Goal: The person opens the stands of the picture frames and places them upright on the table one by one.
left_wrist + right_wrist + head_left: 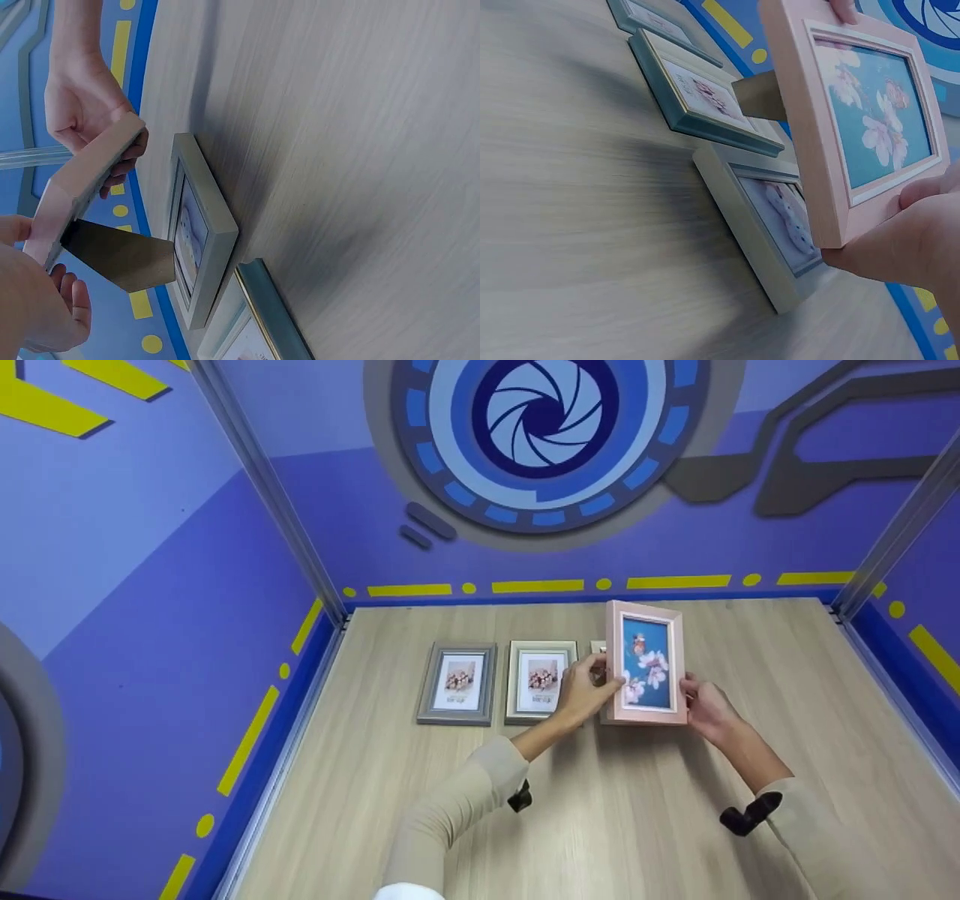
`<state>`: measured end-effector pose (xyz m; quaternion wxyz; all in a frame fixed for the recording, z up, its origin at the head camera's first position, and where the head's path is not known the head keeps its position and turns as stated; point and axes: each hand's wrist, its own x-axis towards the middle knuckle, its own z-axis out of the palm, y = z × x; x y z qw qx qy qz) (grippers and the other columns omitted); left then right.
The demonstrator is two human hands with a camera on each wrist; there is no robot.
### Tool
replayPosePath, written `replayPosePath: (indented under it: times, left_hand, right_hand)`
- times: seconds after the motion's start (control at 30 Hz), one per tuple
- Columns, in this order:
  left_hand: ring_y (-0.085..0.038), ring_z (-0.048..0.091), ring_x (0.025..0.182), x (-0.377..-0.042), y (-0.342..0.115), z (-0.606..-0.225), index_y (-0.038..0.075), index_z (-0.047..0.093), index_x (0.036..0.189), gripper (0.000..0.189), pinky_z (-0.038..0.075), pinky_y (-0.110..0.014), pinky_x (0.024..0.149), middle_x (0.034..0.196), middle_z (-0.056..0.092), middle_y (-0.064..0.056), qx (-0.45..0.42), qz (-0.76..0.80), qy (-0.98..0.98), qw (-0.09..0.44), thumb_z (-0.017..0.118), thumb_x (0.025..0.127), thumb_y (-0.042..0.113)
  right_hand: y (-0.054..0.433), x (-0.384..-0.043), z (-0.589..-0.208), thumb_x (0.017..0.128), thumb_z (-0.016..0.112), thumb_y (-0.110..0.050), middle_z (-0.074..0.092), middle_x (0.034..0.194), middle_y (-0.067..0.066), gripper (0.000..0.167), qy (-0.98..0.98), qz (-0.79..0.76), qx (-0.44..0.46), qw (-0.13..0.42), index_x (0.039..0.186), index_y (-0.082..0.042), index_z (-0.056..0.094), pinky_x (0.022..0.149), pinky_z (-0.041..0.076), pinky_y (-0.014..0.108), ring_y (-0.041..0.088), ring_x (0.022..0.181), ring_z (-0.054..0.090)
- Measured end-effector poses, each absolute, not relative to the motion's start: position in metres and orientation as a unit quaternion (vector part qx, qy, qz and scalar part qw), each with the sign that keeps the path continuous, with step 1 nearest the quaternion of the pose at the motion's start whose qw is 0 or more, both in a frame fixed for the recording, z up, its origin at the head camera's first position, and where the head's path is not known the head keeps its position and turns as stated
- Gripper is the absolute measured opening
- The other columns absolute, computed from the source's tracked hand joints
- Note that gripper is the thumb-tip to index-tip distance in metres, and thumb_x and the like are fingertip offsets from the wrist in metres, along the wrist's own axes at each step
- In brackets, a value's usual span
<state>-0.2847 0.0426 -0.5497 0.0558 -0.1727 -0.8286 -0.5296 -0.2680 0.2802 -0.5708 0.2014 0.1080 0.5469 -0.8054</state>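
A pink picture frame (613, 660) with a blossom picture is held up, tilted, between both hands. My left hand (583, 690) grips its left side, thumb at the front edge. At the lower right side, my right hand (711, 711) pinches the frame, and its thumb shows on the front in the right wrist view. The brown stand leg (120, 256) juts out from the frame's back. Under it, a beige-grey picture frame (742, 229) lies face up on the table, mostly hidden in the head view. The left wrist view shows the leg's end overlapping this frame; contact is unclear.
Left of the hands, a cream-coloured picture frame (513, 682) and a grey picture frame (426, 686) lie face up in a row on the wooden table (360, 795). Blue printed panels (330, 525) rise at the table's back and sides.
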Motion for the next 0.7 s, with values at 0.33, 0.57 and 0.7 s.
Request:
replayPosePath:
  times: [0.33,0.57,0.7]
  left_hand:
    - [-0.018,0.066,0.082,-0.288,0.058,-0.56,-0.001,0.069,0.12,0.035,0.052,-0.017,0.074,0.092,0.072,-0.013,-0.169,-0.55,-0.816,0.055,0.075,0.086,0.004]
    - [-0.011,0.069,0.083,-0.289,0.078,-0.561,0.006,0.074,0.112,0.027,0.054,-0.016,0.075,0.095,0.075,-0.006,-0.131,-0.519,-0.843,0.053,0.076,0.085,0.007]
    - [-0.014,0.072,0.087,-0.289,0.091,-0.56,0.009,0.075,0.108,0.023,0.051,-0.014,0.074,0.097,0.076,-0.004,-0.124,-0.49,-0.861,0.058,0.076,0.085,0.009]
  right_hand:
    - [0.3,-0.262,-0.566,0.111,0.038,-0.024,0.058,0.111,-0.014,0.061,0.625,-0.76,0.102,0.148,0.161,-0.003,0.011,0.09,0.05,0.024,0.002,0.105,0.056]
    - [0.314,-0.255,-0.566,0.11,0.04,-0.027,0.046,0.148,0.022,0.063,0.738,-0.664,0.102,0.07,0.16,0.004,0.018,0.084,0.053,0.016,-0.007,0.099,0.055]
    - [0.322,-0.248,-0.566,0.11,0.041,-0.025,0.034,0.156,0.031,0.061,0.775,-0.623,0.104,0.029,0.158,0.008,0.024,0.083,0.053,0.012,-0.013,0.095,0.053]
